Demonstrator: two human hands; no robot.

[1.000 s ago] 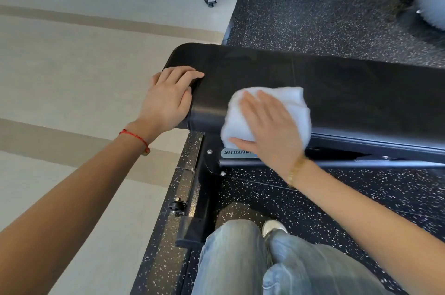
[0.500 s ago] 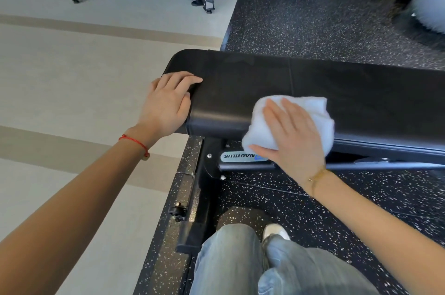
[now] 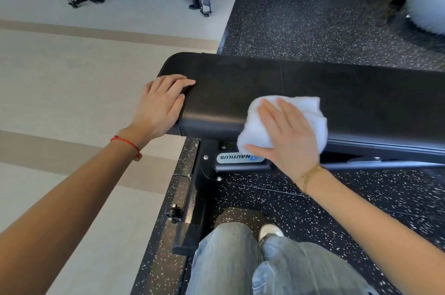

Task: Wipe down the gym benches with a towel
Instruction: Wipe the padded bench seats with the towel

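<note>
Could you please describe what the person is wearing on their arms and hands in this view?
Both forearms are bare, with no sleeves in view and no gloves. The left hand has a thin red string bracelet at the wrist, with a small knot or bead hanging from it. The right hand has a fine gold chain bracelet at the wrist. No rings show.

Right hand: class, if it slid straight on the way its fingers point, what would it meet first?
Probably only more bench. The right hand, flat on the towel, points across the pad; nothing lies in that line before the far edge.
</note>
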